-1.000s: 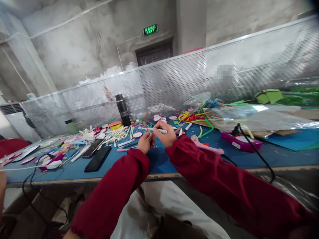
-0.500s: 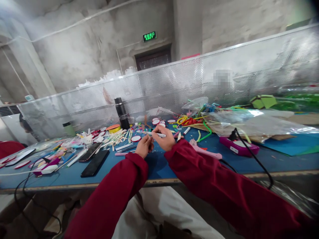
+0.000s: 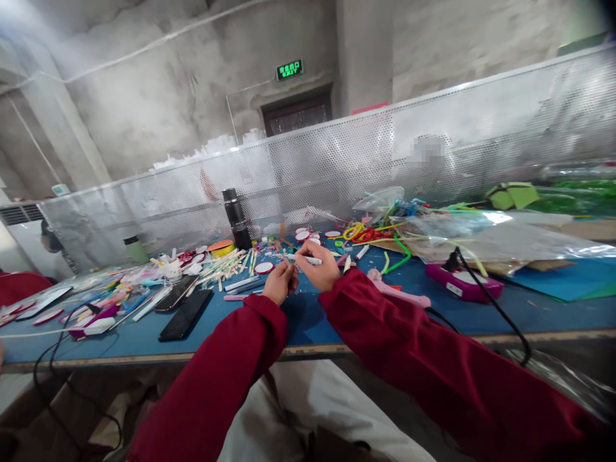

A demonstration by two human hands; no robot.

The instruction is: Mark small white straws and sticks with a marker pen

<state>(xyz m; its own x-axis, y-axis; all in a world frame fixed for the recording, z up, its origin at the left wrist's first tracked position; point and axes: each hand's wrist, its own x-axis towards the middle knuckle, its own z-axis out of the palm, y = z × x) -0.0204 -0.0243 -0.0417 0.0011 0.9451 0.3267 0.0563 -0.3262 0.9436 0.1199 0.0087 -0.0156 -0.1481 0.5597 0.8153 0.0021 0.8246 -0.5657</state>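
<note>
My right hand is closed around a white marker pen, its tip pointing left toward my other hand. My left hand has its fingers pinched together just beside the pen tip; whatever they hold is too small to make out. Both hands are raised a little over the blue tabletop. Left of them lie blue pens and a round white disc with a red rim. To the right of my right hand rests a pink glue gun with a black cord.
Two dark phones lie at left near wooden sticks. A black bottle stands at the back by the perforated metal screen. Farther right are colourful pipe cleaners, plastic bags and a purple power strip.
The view has shifted very slightly. Both hands keep nearly the same pose, with the marker pen still in my right hand.
</note>
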